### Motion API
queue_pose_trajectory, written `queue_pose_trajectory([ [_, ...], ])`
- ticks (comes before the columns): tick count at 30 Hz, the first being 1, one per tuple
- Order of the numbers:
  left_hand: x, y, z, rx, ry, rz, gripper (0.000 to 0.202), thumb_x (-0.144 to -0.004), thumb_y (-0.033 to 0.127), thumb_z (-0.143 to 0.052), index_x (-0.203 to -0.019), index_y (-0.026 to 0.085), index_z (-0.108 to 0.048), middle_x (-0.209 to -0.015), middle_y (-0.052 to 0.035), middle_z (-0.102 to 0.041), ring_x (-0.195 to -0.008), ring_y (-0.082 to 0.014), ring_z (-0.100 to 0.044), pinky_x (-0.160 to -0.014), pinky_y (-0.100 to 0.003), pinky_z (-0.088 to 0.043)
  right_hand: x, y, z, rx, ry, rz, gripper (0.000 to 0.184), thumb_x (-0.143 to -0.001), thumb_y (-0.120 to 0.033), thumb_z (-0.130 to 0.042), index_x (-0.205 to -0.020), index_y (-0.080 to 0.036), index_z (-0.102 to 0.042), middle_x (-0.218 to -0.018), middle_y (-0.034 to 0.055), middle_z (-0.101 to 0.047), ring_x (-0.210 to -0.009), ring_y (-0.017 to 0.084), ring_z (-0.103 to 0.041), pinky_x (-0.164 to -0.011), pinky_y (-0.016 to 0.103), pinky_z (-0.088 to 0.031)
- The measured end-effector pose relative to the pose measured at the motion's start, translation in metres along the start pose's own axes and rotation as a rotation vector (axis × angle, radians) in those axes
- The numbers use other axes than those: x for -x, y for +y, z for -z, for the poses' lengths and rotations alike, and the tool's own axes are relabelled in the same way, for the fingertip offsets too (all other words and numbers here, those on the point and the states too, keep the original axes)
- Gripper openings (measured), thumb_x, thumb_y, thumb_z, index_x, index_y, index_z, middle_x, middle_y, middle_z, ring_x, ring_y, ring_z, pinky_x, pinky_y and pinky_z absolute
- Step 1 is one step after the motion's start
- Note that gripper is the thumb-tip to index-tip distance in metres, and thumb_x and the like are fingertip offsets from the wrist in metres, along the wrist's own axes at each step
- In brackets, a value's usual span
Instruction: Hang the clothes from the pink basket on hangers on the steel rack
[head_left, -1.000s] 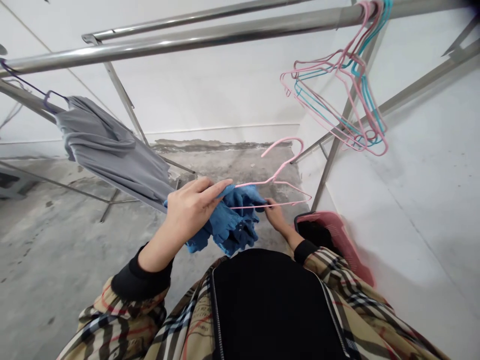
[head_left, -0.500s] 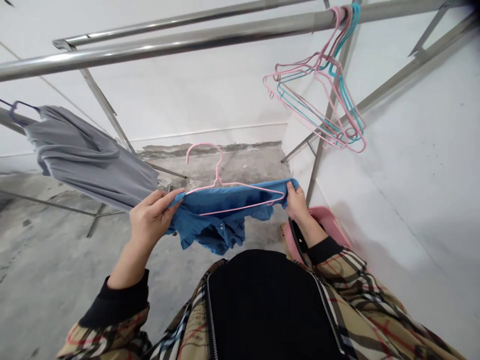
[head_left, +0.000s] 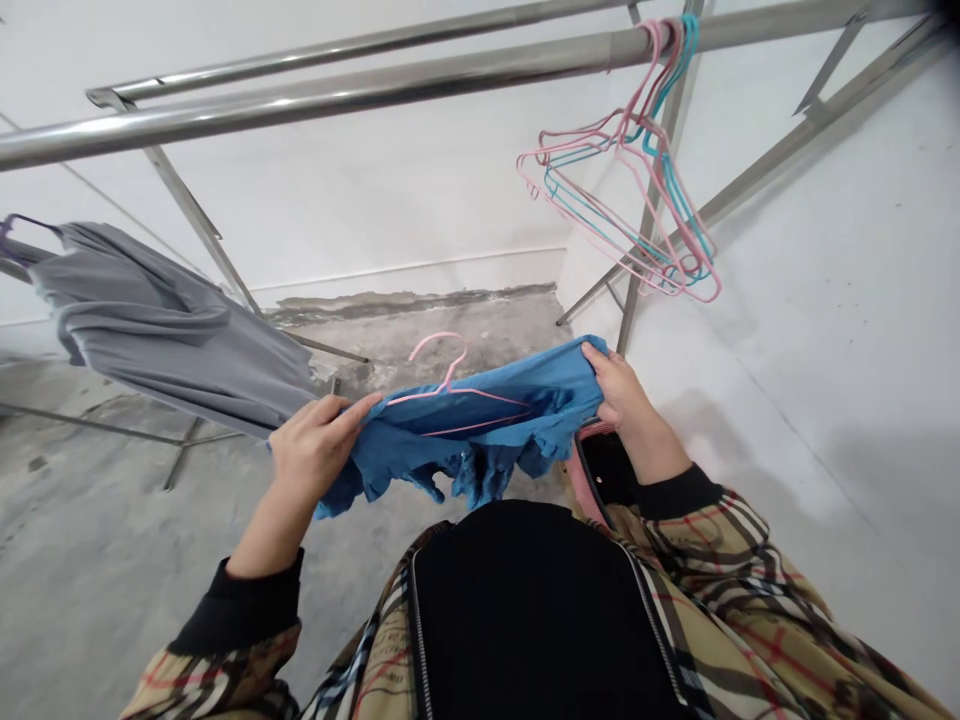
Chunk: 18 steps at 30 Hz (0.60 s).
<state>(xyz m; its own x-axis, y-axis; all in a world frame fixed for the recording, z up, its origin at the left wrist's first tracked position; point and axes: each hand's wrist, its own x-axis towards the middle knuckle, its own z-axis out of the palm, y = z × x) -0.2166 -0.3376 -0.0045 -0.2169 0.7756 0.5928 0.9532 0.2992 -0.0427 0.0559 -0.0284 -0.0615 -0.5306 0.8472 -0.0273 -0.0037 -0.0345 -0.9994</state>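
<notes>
Head view. Bare concrete floor (head_left: pixel 90 560), white walls, steel drying rack (head_left: pixel 337 95). Blue garment (head_left: pixel 480 420) stretched between left hand (head_left: pixel 315 450) and right hand (head_left: pixel 622 390), both pinched shut on opposite edges (keeping cloth spread over pink hanger (head_left: pixel 442 375)). Spare hangers (head_left: pixel 622 220) on rail; grey garment (head_left: pixel 165 330) hung left.

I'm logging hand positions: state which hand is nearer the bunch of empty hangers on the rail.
Right. The right hand grips the blue garment below the empty hangers; the left hand is farther left.
</notes>
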Motion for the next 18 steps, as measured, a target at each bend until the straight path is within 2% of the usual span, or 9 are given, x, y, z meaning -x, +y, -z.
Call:
queue_pose_trajectory([
  [3, 0.005, 0.009, -0.01, 0.112, 0.001, 0.116, 0.024, -0.093, 0.03, -0.056, -0.108, 0.031, -0.075, -0.078, -0.002, -0.067, -0.068, -0.0132, -0.061, -0.056, -0.023, -0.038, 0.013, -0.011, 0.004, -0.077, -0.085, -0.145, 0.038, -0.081, -0.062, -0.06, -0.091, -0.025, -0.058, -0.073, 0.0035, -0.069, -0.066, 0.022, -0.066, -0.061, 0.038, -0.057],
  [5, 0.009, 0.011, -0.016, 0.225, 0.063, 0.243, 0.025, -0.093, 0.036, -0.056, -0.107, 0.026, -0.075, -0.079, -0.0019, -0.066, -0.069, -0.0125, -0.061, -0.06, -0.022, -0.042, 0.017, -0.011, 0.014, 0.03, -0.115, -0.089, 0.04, -0.083, -0.059, -0.059, -0.102, -0.024, -0.059, -0.081, 0.0041, -0.07, -0.069, 0.021, -0.066, -0.063, 0.037, -0.057],
  [7, 0.014, 0.011, -0.021, 0.289, 0.119, 0.355, 0.029, -0.093, 0.041, -0.057, -0.105, 0.023, -0.075, -0.076, -0.0013, -0.064, -0.066, -0.0119, -0.06, -0.061, -0.022, -0.044, 0.016, -0.008, 0.027, 0.241, -0.012, 0.068, 0.046, -0.081, -0.055, -0.062, -0.113, -0.023, -0.059, -0.094, 0.0064, -0.07, -0.077, 0.021, -0.066, -0.067, 0.037, -0.056],
  [10, 0.018, 0.009, -0.024, 0.317, 0.18, 0.421, 0.031, -0.091, 0.045, -0.058, -0.101, 0.021, -0.075, -0.073, -0.0013, -0.063, -0.063, -0.0121, -0.059, -0.06, -0.023, -0.045, 0.011, -0.01, 0.041, 0.574, 0.264, 0.39, 0.047, -0.083, -0.049, -0.061, -0.121, -0.02, -0.058, -0.111, 0.0118, -0.066, -0.096, 0.025, -0.063, -0.083, 0.045, -0.054],
  [12, 0.016, 0.008, -0.024, 0.331, 0.234, 0.416, 0.032, -0.09, 0.046, -0.058, -0.098, 0.02, -0.075, -0.071, -0.0017, -0.063, -0.062, -0.0124, -0.059, -0.06, -0.023, -0.046, 0.013, -0.02, 0.039, 0.708, 0.297, 0.59, 0.04, -0.09, -0.043, -0.055, -0.122, -0.021, -0.059, -0.117, 0.0135, -0.064, -0.109, 0.027, -0.06, -0.096, 0.048, -0.048],
  [15, 0.01, 0.009, -0.023, 0.345, 0.285, 0.393, 0.032, -0.089, 0.048, -0.059, -0.094, 0.02, -0.075, -0.071, -0.0022, -0.065, -0.061, -0.0128, -0.06, -0.06, -0.024, -0.048, 0.02, -0.042, 0.022, 0.843, 0.099, 0.783, 0.039, -0.095, -0.041, -0.049, -0.127, -0.022, -0.059, -0.127, 0.0134, -0.062, -0.123, 0.028, -0.054, -0.107, 0.047, -0.039],
  [18, 0.002, 0.014, -0.022, 0.377, 0.28, 0.367, 0.033, -0.089, 0.048, -0.059, -0.093, 0.019, -0.075, -0.073, -0.0029, -0.066, -0.063, -0.0131, -0.061, -0.061, -0.024, -0.049, 0.021, -0.058, 0.007, 0.964, -0.161, 0.823, 0.042, -0.095, -0.047, -0.048, -0.126, -0.021, -0.061, -0.126, 0.0118, -0.065, -0.123, 0.03, -0.053, -0.107, 0.049, -0.035],
])
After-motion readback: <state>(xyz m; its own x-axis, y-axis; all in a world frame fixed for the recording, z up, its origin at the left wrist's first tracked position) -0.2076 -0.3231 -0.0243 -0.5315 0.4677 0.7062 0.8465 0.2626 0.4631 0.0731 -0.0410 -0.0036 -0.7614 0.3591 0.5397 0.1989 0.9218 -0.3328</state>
